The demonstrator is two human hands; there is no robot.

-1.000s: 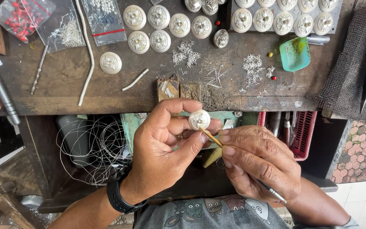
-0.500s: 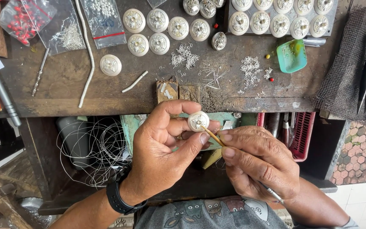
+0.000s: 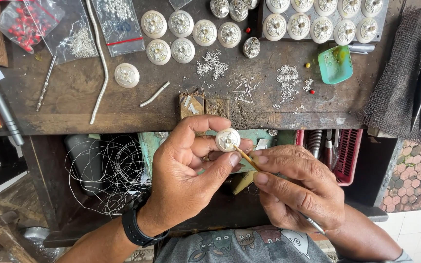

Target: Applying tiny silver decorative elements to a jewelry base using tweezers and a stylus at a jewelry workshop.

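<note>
My left hand (image 3: 186,180) pinches a small round white disc with a silver flower centre (image 3: 227,140) between thumb and fingers, just below the bench's front edge. My right hand (image 3: 296,187) grips a thin stick-like tool with a yellowish tip (image 3: 246,159), and that tip touches the lower edge of the disc. A black watch sits on my left wrist. Both hands hover over an open drawer.
A dark wooden workbench (image 3: 74,92) carries several more round white discs (image 3: 181,36), a grey tray of discs (image 3: 322,22), heaps of tiny silver wire bits (image 3: 288,80), a teal dish (image 3: 335,63), plastic bags of beads (image 3: 25,22). Coiled wire (image 3: 108,170) and a red basket (image 3: 347,151) lie below.
My hands and the disc stay almost where they were; the tool tip has shifted only slightly against the disc.
</note>
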